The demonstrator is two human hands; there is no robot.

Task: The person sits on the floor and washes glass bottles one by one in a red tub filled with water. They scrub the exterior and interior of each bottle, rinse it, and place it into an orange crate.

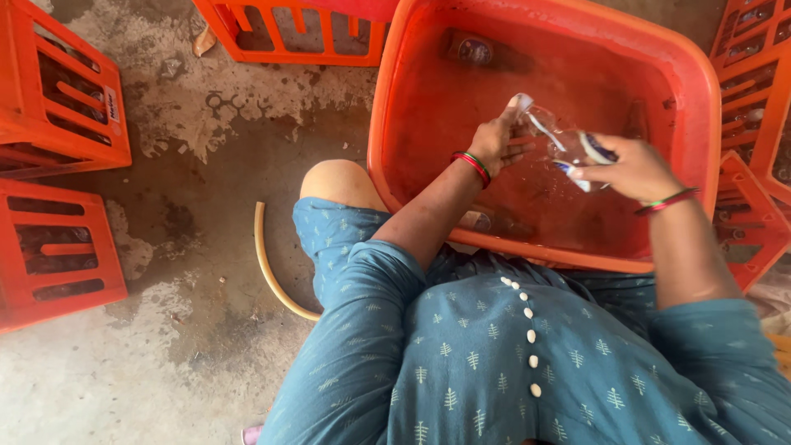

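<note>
Head view: both hands [494,142] [626,169] grip a clear bottle [560,140] over the tub [700,99].

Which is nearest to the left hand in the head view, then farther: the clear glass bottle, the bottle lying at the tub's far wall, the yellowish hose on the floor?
From the left hand:
1. Clear glass bottle, held in it, over the tub.
2. Bottle at the far wall, submerged, beyond the hand.
3. Yellowish hose, on the floor outside the orange tub, to the left.

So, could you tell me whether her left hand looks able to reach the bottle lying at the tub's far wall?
Probably yes: the bottle lies uncovered in the tub, but the left hand is busy on the clear bottle.
</note>
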